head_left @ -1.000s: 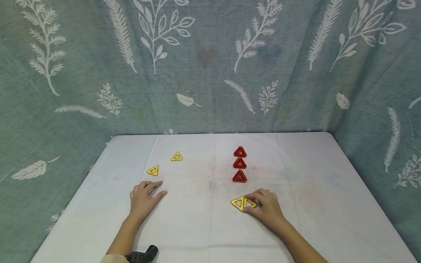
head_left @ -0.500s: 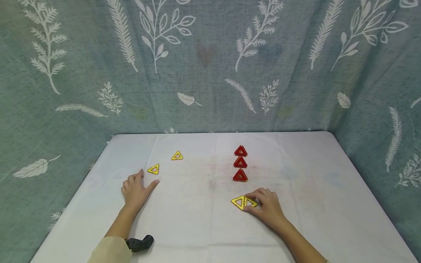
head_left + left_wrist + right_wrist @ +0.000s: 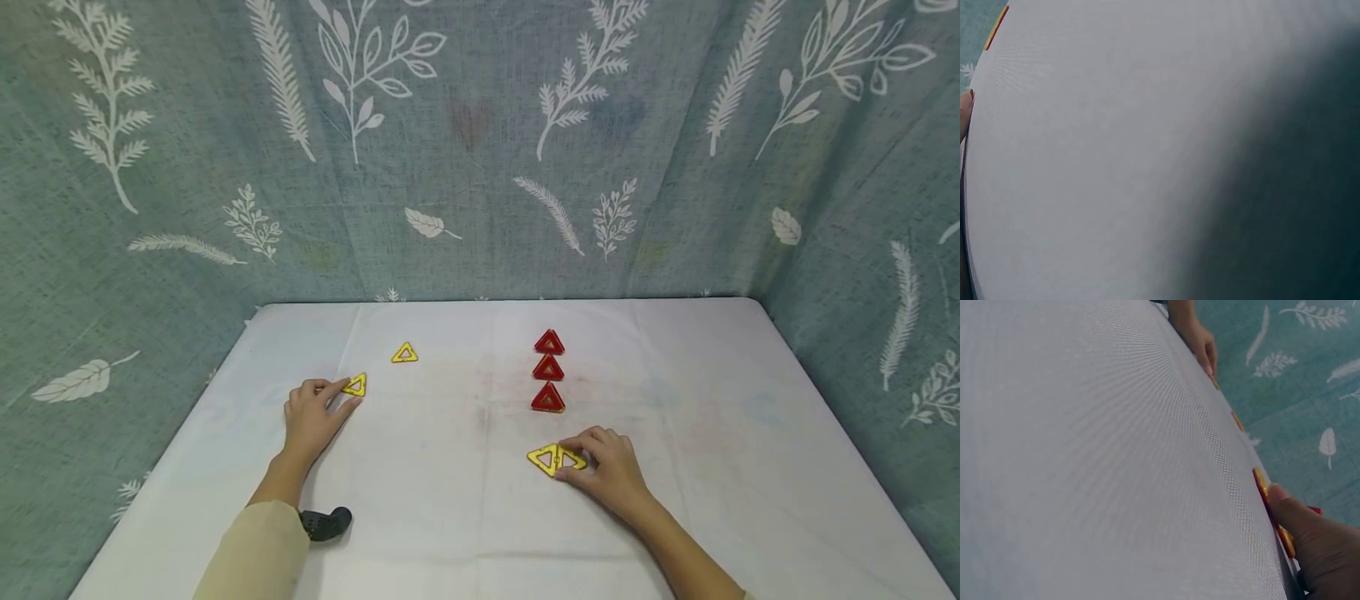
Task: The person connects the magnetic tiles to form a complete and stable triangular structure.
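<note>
At the left, my left hand (image 3: 309, 419) pinches the near corner of a yellow triangular tile (image 3: 363, 384) between thumb and fingers. Another yellow triangular tile (image 3: 405, 359) lies farther back, untouched. My right hand (image 3: 613, 472) grips a yellow triangular tile (image 3: 578, 464) whose edge meets a second one (image 3: 535, 457), forming a flat diamond on the table. Thumb and tile edges (image 3: 1288, 542) also appear in the right wrist view. The left wrist view shows only a fingertip (image 3: 965, 107) at its edge.
Three red triangular tiles (image 3: 549, 408) stand in a column beyond my right hand. A white cloth (image 3: 450, 500) covers the table. Green leaf-printed fabric (image 3: 480, 167) rises behind and at both sides. A black device (image 3: 326, 524) sits at my left wrist.
My left hand has moved left and forward, then closed on the nearer yellow tile, which has shifted slightly right. The right hand and its tiles stay in place.
</note>
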`<state>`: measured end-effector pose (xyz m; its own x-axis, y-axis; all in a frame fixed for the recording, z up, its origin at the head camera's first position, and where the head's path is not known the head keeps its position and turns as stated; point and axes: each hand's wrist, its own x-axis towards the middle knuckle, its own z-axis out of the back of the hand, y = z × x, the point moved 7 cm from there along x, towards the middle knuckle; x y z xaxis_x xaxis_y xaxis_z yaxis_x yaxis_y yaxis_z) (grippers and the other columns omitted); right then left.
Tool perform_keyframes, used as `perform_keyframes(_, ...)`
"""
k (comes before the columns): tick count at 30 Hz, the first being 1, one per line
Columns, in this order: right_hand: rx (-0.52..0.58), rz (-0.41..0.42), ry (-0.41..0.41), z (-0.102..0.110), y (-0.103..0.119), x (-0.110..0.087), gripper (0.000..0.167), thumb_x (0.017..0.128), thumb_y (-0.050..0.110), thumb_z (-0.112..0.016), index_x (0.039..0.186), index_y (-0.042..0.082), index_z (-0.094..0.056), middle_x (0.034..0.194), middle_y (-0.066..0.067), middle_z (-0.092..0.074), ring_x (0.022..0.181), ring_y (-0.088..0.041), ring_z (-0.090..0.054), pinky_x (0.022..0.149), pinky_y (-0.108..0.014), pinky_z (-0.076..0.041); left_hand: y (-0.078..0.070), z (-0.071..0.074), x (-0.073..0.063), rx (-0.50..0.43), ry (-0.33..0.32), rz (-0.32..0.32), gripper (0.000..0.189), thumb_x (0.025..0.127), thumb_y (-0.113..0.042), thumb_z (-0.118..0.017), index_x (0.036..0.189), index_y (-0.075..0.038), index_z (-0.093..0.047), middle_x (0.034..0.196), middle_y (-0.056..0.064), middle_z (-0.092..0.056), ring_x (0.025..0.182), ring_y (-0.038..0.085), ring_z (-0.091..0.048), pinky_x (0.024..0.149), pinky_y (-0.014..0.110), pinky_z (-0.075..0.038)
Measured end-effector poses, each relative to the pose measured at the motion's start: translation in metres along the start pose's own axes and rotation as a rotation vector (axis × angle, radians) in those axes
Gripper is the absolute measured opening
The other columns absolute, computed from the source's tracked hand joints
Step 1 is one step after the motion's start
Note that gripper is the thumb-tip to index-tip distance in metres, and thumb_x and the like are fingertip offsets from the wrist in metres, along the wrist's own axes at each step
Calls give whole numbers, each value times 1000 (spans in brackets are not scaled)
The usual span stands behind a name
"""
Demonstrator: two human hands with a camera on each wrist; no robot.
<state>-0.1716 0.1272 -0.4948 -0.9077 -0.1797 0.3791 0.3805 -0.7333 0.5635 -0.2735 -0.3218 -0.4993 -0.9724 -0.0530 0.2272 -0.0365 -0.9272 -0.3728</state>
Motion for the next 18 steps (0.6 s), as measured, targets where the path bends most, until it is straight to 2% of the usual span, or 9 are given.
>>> perform_keyframes(2,4,3,-3,0,0,0,40,63,36,-85,99,21,-73,86,13,-58,75,-2,-43,71,-29,-30,-2,1,-1,-14,-26,-16,46,87,-39,-65,122,-9,-62,114,18,-47,106,37,-38,89,53,-27)
perform_keyframes(8,8,-16,10,-2,-1,0,40,64,37,-85,99,22,-73,86,14,-57,75,-2,-42,72,-29,-29,-12,6,-8,-29,-126,-137,30,81,-26,-75,101,-4,-73,93,9,-57,90,29,-47,78,45,-37)
perform_keyframes(14,7,-26,17,-1,-2,1,40,64,37,-85,99,22,-73,86,13,-58,75,-2,-43,72,-29,-30,-13,7,-11,-64,-118,-132,27,80,-23,-76,99,-3,-73,91,9,-58,89,28,-49,74,42,-37)
perform_keyframes(18,8,-6,11,0,-1,0,41,64,38,-85,99,21,-73,87,13,-58,77,-3,-44,72,-29,-30,-13,6,-14,-112,-80,-93,28,80,-23,-75,100,-4,-73,91,9,-59,87,27,-49,73,40,-37)
